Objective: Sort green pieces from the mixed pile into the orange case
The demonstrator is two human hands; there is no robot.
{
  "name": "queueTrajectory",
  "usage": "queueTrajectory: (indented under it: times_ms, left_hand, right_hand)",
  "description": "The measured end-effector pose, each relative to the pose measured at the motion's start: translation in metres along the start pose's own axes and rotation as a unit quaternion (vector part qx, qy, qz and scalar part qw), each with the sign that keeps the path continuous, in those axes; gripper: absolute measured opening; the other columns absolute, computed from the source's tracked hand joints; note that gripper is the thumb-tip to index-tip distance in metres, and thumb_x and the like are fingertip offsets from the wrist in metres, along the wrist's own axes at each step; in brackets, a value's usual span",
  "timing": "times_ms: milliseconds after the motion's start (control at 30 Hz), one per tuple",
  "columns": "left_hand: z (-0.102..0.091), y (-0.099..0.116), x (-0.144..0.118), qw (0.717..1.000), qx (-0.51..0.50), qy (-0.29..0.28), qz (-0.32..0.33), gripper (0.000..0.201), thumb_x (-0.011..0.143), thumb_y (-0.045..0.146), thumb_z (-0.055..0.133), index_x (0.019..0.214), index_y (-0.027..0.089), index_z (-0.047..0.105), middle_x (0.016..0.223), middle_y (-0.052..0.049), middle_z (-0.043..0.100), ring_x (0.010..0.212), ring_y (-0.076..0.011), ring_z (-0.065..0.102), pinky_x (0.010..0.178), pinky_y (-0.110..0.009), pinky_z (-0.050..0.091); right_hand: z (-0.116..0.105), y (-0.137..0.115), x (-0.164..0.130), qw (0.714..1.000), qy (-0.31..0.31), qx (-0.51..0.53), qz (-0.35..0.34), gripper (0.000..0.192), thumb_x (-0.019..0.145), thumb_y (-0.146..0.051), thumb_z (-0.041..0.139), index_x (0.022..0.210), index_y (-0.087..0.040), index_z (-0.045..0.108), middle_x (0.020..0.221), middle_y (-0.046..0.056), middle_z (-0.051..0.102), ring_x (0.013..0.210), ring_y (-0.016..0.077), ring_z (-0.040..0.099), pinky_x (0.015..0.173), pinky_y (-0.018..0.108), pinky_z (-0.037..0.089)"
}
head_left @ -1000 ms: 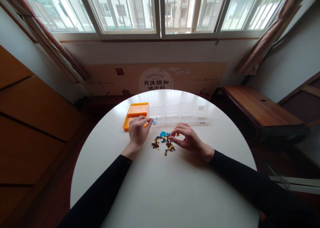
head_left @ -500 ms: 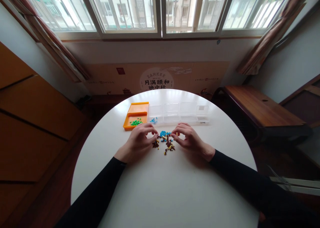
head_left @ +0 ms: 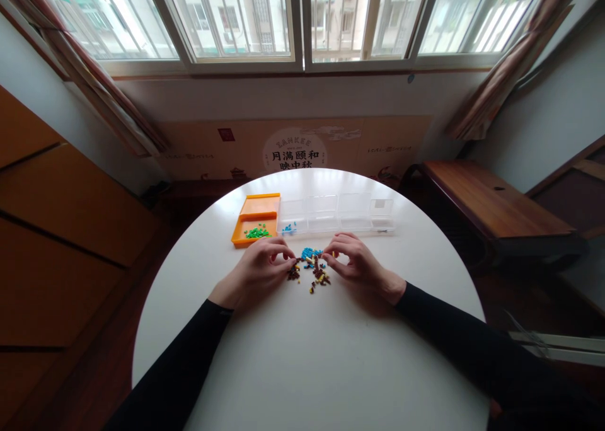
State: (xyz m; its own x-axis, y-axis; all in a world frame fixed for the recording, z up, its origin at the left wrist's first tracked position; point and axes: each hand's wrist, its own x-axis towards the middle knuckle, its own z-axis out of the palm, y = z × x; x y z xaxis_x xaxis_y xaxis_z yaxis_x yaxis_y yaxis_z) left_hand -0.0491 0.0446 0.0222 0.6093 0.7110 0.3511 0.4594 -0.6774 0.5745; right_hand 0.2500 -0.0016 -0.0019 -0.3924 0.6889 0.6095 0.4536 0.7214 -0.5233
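Head view looks down on a round white table (head_left: pixel 307 355) with a small heap of beads (head_left: pixel 312 268) (brown, yellow and blue, each too small to tell apart well) near its middle. Left hand (head_left: pixel 259 272) rests on the table just left of the heap, its fingers (head_left: pixel 287 264) curled together at the heap's left edge; whether they pinch a bead I cannot tell. Right hand (head_left: pixel 359 264) sits just right of the heap, fingers (head_left: pixel 331 262) pinched in toward its right edge, and again any bead between them is hidden.

Beyond the heap lies an orange tray (head_left: pixel 255 220) holding green beads (head_left: pixel 256 232), and touching its right side a clear compartment box (head_left: pixel 338 213) with a few blue beads (head_left: pixel 288 229) in its leftmost cell.

Risks, as I judge them: the beads are tiny and loose, so a brush from either wrist could scatter the heap, and a bead slipping from the fingers on the way beyond the heap could bounce into the wrong cell or roll off.

Room is good. Near side of the heap is bare table, and the rim lies well apart from the heap all round.
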Motion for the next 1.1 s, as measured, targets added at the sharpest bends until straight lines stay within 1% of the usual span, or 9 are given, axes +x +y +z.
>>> queueTrajectory:
  times_ms: [167,267,367,633,1000,1100]
  left_hand:
    - [0.001,-0.001,0.0,1.0,-0.02,-0.024,0.003,0.016,0.096,0.03,0.076,0.089,0.022,0.088,0.084,-0.004,0.074,0.067,-0.0129,0.056,0.062,-0.025,0.045]
    - [0.002,-0.003,-0.001,0.999,-0.021,-0.025,0.005,0.013,0.094,0.027,0.076,0.094,0.023,0.089,0.088,-0.004,0.076,0.069,-0.0128,0.057,0.062,-0.025,0.045]
    - [0.003,-0.005,0.0,0.999,-0.023,-0.023,0.0,0.011,0.092,0.027,0.078,0.091,0.024,0.089,0.086,-0.004,0.075,0.068,-0.0127,0.057,0.062,-0.025,0.045]
    - [0.002,-0.002,0.001,0.999,-0.025,-0.037,-0.02,0.013,0.095,0.03,0.079,0.089,0.023,0.087,0.086,-0.003,0.076,0.066,-0.0118,0.057,0.063,-0.025,0.046]
    - [0.0,0.005,0.002,0.998,-0.018,-0.043,-0.049,0.019,0.097,0.034,0.078,0.083,0.022,0.086,0.083,-0.003,0.074,0.067,-0.0128,0.057,0.065,-0.026,0.046]
    - [0.002,0.002,0.001,0.998,-0.028,-0.044,-0.045,0.017,0.096,0.032,0.077,0.087,0.022,0.087,0.085,-0.003,0.074,0.067,-0.0127,0.056,0.065,-0.026,0.046]
  right_hand:
    - [0.001,0.002,-0.001,1.0,-0.003,0.003,0.002,0.02,0.111,-0.029,0.067,0.093,-0.024,0.072,0.081,0.001,0.071,0.076,0.019,0.062,0.097,0.04,0.051]
    - [0.001,0.002,-0.001,1.0,-0.004,0.007,0.004,0.02,0.111,-0.03,0.067,0.092,-0.024,0.072,0.082,0.001,0.071,0.076,0.0192,0.063,0.098,0.041,0.051]
    - [0.001,0.002,-0.001,1.0,-0.005,0.004,0.003,0.021,0.111,-0.031,0.066,0.092,-0.024,0.072,0.08,0.001,0.071,0.076,0.0195,0.062,0.097,0.041,0.051]
    - [0.002,0.003,-0.001,1.0,-0.002,0.002,-0.004,0.021,0.111,-0.029,0.067,0.09,-0.024,0.071,0.079,0.001,0.07,0.075,0.0189,0.062,0.096,0.04,0.051]
    - [0.002,0.003,-0.002,1.0,-0.002,0.003,-0.002,0.021,0.111,-0.028,0.067,0.091,-0.024,0.072,0.08,0.001,0.07,0.076,0.0192,0.062,0.094,0.04,0.051]
    - [0.002,0.004,-0.002,1.0,-0.007,0.005,-0.001,0.02,0.11,-0.028,0.068,0.091,-0.024,0.072,0.08,0.001,0.07,0.076,0.0192,0.061,0.094,0.04,0.051]
